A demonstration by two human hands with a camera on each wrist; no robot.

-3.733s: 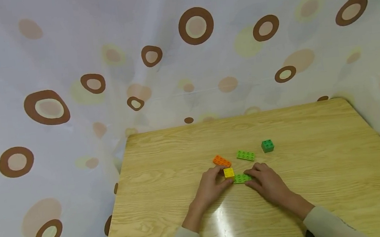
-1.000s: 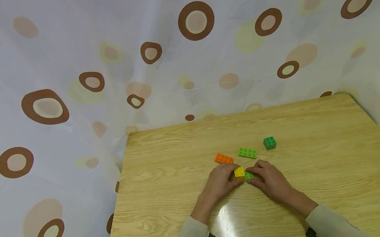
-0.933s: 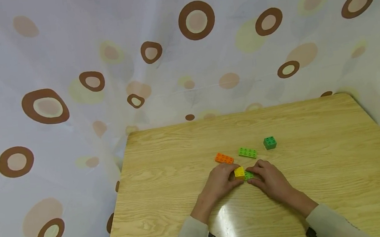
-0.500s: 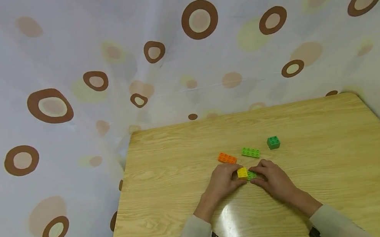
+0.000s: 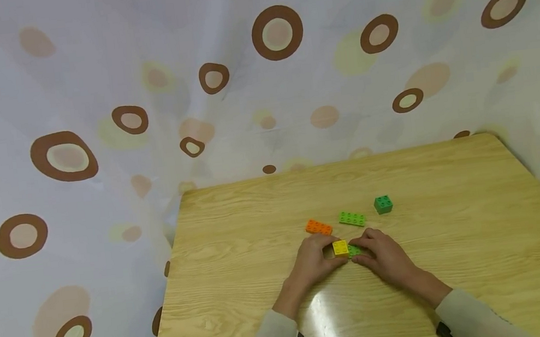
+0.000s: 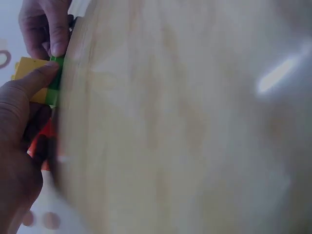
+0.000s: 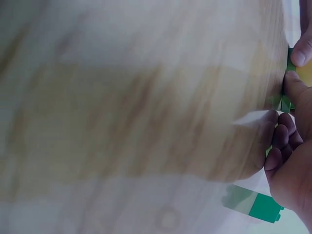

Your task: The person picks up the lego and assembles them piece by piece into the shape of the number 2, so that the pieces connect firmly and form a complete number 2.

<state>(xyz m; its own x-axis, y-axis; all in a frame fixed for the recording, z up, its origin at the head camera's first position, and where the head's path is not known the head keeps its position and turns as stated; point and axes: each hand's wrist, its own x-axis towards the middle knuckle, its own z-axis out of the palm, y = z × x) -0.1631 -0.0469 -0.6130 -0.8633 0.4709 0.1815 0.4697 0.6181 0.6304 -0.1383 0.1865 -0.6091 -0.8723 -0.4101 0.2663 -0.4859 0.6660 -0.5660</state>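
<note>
On the table, a square yellow brick (image 5: 340,247) sits at the left end of a flat light-green brick (image 5: 354,251); in the left wrist view the yellow brick (image 6: 30,69) touches the green one (image 6: 52,95). My left hand (image 5: 310,261) pinches the yellow brick between thumb and fingers, its thumb reaching across to the seam. With thumb and index finger, my right hand (image 5: 389,257) holds the green brick's right end. My fingers and the yellow brick cover part of the green one. How firmly the two are joined, I cannot tell.
Just beyond the hands lie an orange flat brick (image 5: 318,227), a second light-green flat brick (image 5: 352,218) and a dark-green square brick (image 5: 383,204). The wooden table (image 5: 235,216) ends at a patterned curtain (image 5: 242,94) behind and at the sides.
Compared with the oldest frame, my left hand and the yellow brick have shifted right, closer to my right hand, and less of the green brick shows. Over the last second the hands barely move.
</note>
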